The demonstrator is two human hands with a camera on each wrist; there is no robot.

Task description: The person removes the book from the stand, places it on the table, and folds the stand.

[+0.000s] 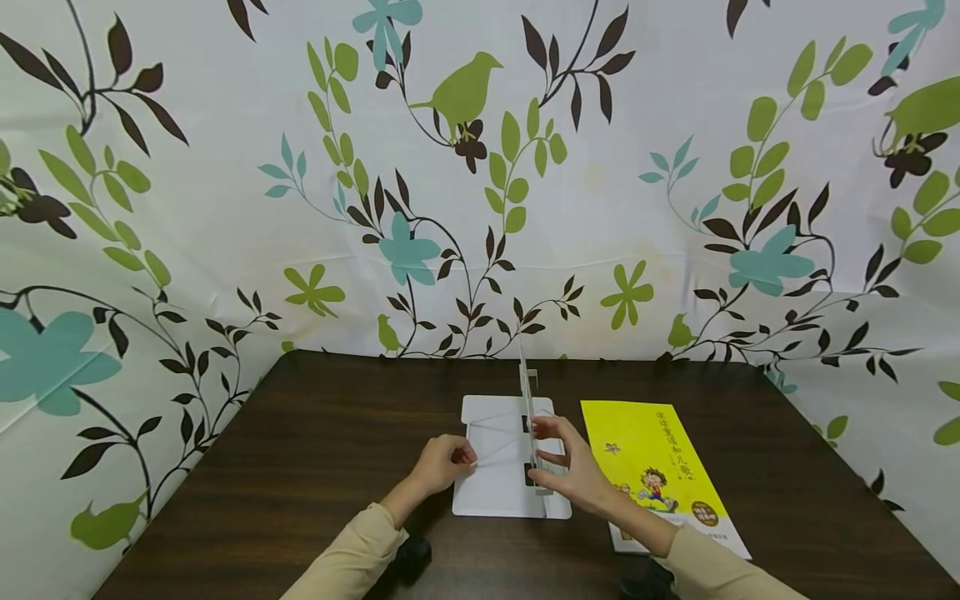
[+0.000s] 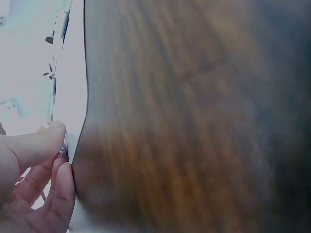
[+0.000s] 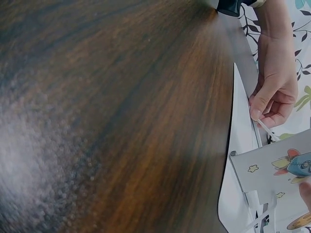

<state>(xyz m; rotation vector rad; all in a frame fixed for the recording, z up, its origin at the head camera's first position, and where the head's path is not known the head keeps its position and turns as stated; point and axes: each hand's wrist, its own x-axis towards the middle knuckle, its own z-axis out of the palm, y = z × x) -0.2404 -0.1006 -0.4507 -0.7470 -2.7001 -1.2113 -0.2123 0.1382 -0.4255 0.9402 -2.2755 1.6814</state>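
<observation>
A white stand lies on the table, with a flat base plate (image 1: 487, 496) and a thin panel (image 1: 527, 396) raised nearly upright from it. Cartoon pictures cover the panel's face (image 3: 260, 167) in the right wrist view. My left hand (image 1: 446, 461) is at the base's left side, pinching the end of a thin wire support rod (image 3: 267, 130) between thumb and fingers. That rod slants over the base toward the panel. With curled fingers and thumb, my right hand (image 1: 576, 467) holds the panel by its right side; only a fingertip shows in the right wrist view.
A yellow book (image 1: 626, 446) with a cartoon child on its cover lies right of the stand. Dark wood tabletop (image 1: 337, 425) surrounds both. A patterned cloth (image 1: 480, 208) hangs behind the table and along its sides.
</observation>
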